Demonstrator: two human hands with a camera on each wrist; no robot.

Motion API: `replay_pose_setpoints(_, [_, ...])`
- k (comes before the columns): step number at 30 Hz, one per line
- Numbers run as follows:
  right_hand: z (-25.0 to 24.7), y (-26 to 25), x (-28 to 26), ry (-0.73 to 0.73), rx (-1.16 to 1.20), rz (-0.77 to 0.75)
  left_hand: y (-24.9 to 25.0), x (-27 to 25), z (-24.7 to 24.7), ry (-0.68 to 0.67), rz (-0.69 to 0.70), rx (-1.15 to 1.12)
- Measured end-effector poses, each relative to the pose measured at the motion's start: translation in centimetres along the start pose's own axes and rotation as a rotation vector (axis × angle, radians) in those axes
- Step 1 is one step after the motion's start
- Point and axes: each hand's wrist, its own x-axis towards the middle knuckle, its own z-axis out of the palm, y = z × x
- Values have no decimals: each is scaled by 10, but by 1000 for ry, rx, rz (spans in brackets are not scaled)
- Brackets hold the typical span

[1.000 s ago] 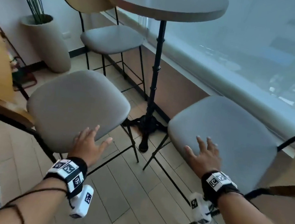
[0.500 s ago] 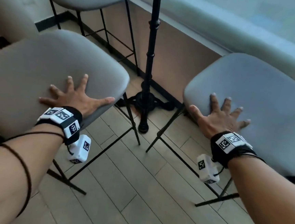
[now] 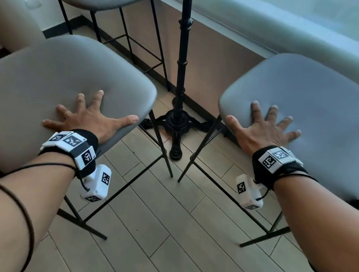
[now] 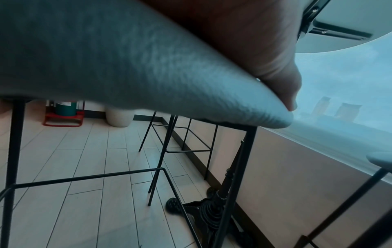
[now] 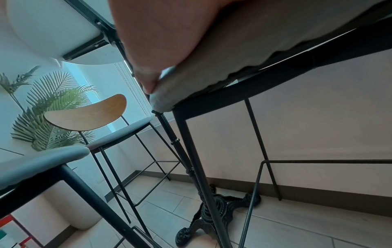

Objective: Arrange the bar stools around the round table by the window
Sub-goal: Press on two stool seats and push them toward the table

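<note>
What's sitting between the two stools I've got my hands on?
The table's black pedestal, between the left stool and right stool, its cast base on the floor; clearest in the head view.

Pale plank-pattern floor tiles (image 3: 165,232) underfoot. Along the floor's far edge, a dark baseboard (image 5: 318,193) below a tan wall panel (image 3: 213,63), topped by a pale sill (image 3: 270,33) and a wide window (image 3: 314,17); hazy towers (image 4: 347,110) beyond the glass. At the floor's far left corner, a rounded cream planter (image 4: 118,117) holding a green palm (image 5: 48,117). Just left of it, a red metal stand (image 4: 63,120) carrying a dark green cylinder (image 4: 65,107). White wall outlet (image 3: 33,1) above the baseboard.
</note>
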Motion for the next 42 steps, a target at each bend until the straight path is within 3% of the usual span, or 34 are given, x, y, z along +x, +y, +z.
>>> replay_pose_setpoints(16, [5,-30,11,14,16,-8,-2,1,2,30,15,-11])
replay_pose_setpoints(42, [10,-33,13,33,-6,-1,-4,1,6,44,36,-3])
